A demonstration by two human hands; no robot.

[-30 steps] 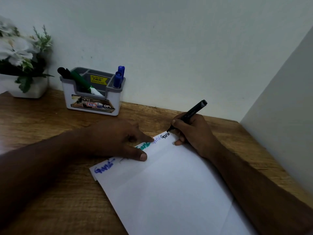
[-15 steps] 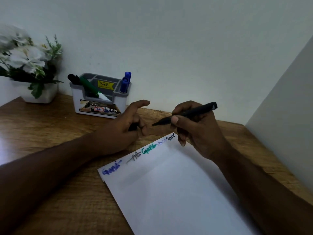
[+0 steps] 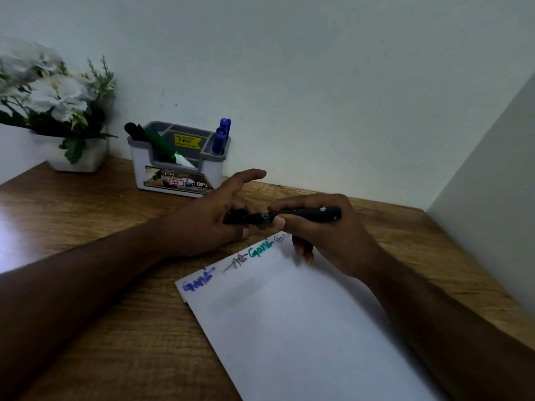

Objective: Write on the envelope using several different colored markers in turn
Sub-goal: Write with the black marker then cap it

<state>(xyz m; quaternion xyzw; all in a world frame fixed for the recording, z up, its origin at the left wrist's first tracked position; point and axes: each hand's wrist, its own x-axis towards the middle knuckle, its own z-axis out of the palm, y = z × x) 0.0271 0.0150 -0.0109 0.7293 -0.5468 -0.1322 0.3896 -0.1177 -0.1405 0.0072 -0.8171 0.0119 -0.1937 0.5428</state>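
The black marker (image 3: 301, 214) is held horizontal above the top edge of the envelope (image 3: 289, 328) by the right hand (image 3: 324, 235), fingers closed around the barrel. Its tip end is met by the left hand (image 3: 214, 218); thumb & fingers are closed on a black cap (image 3: 236, 218), index finger stretched out. Whether the cap is fully on cannot be told. The envelope lies flat on the wooden desk (image 3: 101, 328), w/ blue, grey & green words written along its top. A pen holder (image 3: 176, 160) w/ green & blue markers is seen by the wall.
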